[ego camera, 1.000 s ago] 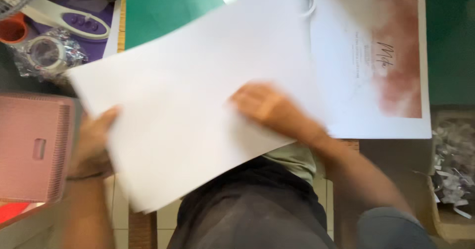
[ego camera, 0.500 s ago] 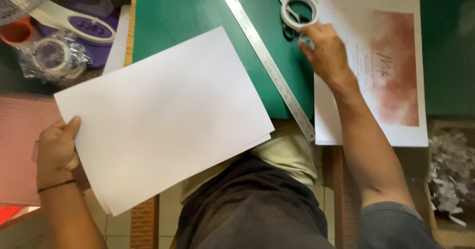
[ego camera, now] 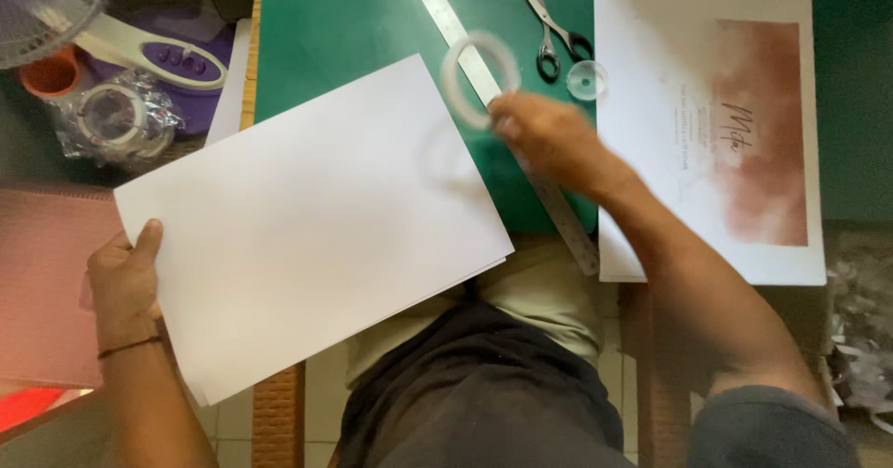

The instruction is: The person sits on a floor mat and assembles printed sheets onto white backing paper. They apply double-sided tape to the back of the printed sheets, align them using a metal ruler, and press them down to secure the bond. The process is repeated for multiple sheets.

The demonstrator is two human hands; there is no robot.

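Observation:
My left hand (ego camera: 123,277) grips the left edge of a stack of large white paper sheets (ego camera: 307,221), which lies tilted over the green cutting mat (ego camera: 353,21) and my lap. My right hand (ego camera: 549,138) is blurred from motion and pinches a white tape ring (ego camera: 479,79) above the mat, just past the paper's right corner. A long steel ruler (ego camera: 558,212) runs diagonally under that hand. Scissors (ego camera: 549,26) and a small clear round cap (ego camera: 587,80) lie beyond it.
A printed sheet with a reddish-brown panel (ego camera: 716,124) lies at the right. At the left are a pink board (ego camera: 42,291), bagged tape rolls (ego camera: 116,119), a purple and white tool (ego camera: 163,54), an orange cup (ego camera: 48,74) and a fan (ego camera: 46,7). Shredded paper (ego camera: 860,319) fills a box at far right.
My right hand left the paper, reached to the scissors area, picked up the tape ring and is bringing it back toward the paper. The paper stack settled under my left hand.

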